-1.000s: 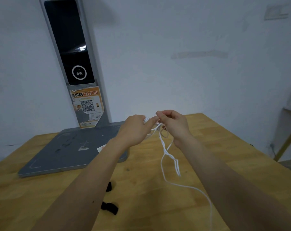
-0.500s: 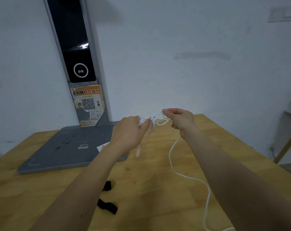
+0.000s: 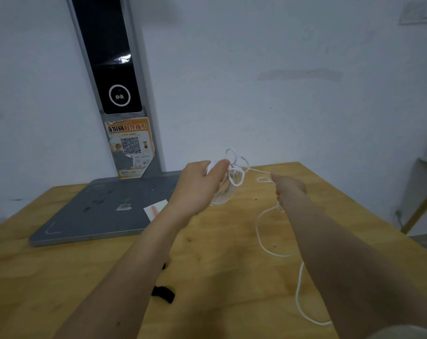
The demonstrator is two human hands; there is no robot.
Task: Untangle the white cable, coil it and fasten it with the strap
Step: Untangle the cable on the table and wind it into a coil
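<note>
**Two hands pull the knots out of a white cable**

The left hand (image 3: 197,185) is up above the table. Its fingers are curled round a small bunch of the white cable (image 3: 235,176). A few loops stick out past the thumb, and some blurry loops hang down under the hand.

The right hand (image 3: 289,189) is just beside it, a little lower. Its fingers are curled and pinch one strand of the cable. A short bit of cable runs tight between the two hands. From the right hand the rest of the cable drops down. It lies in loose curves on the wooden table (image 3: 219,241) and runs along beside the right arm toward the near edge.

The black strap (image 3: 163,293) lies on the table near the left arm. No hand touches it.

Further back stands a grey machine with a flat base (image 3: 97,214) and a tall post with a dark screen. An orange sticker (image 3: 130,145) is stuck on the post. A white wall is behind it all.

I think this is the untangling step. The cable is not coiled yet, and the strap waits. The next move likely needs the right hand to pull its strand gently out of the bunch. The left hand should hold loosely, so the loops can slip free. A hard pull could make a knot tighter.
</note>
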